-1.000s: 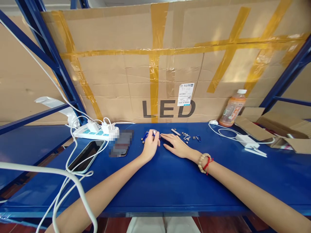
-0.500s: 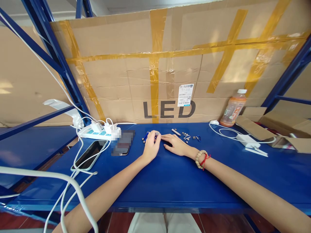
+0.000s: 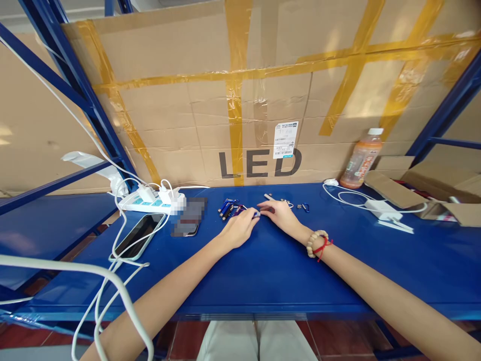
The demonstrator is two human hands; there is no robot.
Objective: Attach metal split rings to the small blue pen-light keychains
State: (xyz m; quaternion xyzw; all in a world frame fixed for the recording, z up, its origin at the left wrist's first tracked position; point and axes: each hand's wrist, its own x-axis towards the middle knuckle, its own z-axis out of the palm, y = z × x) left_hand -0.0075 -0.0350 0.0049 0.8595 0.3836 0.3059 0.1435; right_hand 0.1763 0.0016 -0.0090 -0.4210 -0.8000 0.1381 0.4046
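My left hand (image 3: 240, 228) is closed, with a small silvery-blue piece (image 3: 257, 214) between its fingertips; its kind is too small to make out. Just right of it, my right hand (image 3: 281, 215) has its thumb and forefinger slightly apart, their tips close to that piece. Behind my left hand lies a cluster of blue, black and purple metal cylinders (image 3: 226, 209), partly covered by the hand. Beyond my right hand are a slim silver tube (image 3: 267, 196), some small silver metal parts (image 3: 289, 203) and a blue carabiner (image 3: 306, 207).
At the left, a white power strip (image 3: 152, 201), a phone (image 3: 139, 236) and a dark, blurred-out item (image 3: 193, 215) lie among white cables. At the right stand a drink bottle (image 3: 361, 159), a white charger (image 3: 383, 210) and an open cardboard box (image 3: 432, 200). A large cardboard panel (image 3: 169, 125) backs the blue table (image 3: 240, 286).
My left hand has shifted right and turned, uncovering the coloured cylinders and bringing the small piece into view. My right hand has drawn its flat fingers in to bend beside it.
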